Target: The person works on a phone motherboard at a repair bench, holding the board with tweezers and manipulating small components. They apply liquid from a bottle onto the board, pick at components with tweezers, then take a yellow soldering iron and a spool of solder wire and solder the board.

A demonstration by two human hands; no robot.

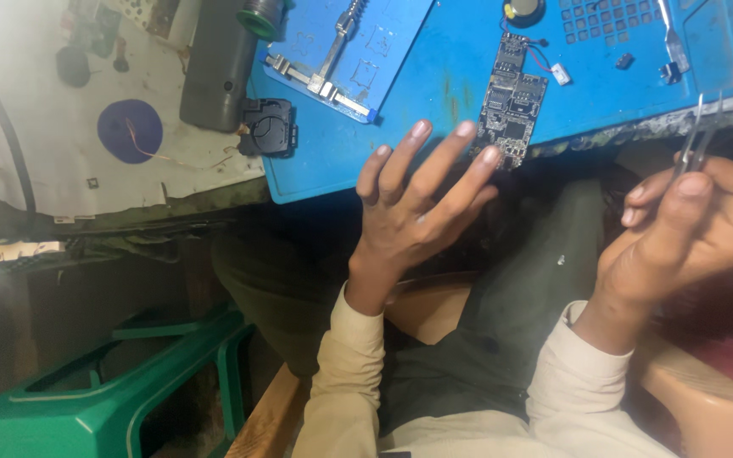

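My left hand (417, 199) is raised with its fingers spread and holds nothing; its fingertips are just short of a dark circuit board (512, 97) that lies on the blue work mat (434, 76). My right hand (689, 233) is at the right, off the mat's near edge, closed around a pair of metal tweezers (699, 136) whose tips point up. Thin red wires run from the board to a small white part (561, 74). Both arms wear cream sleeves.
On the mat lie a metal board holder (324, 72), a small black square part (267, 127), a round black part (523, 10) and another metal tool (674, 42). A grey cylinder-shaped device (218, 64) rests on the white bench. A green plastic stool (129, 390) stands lower left.
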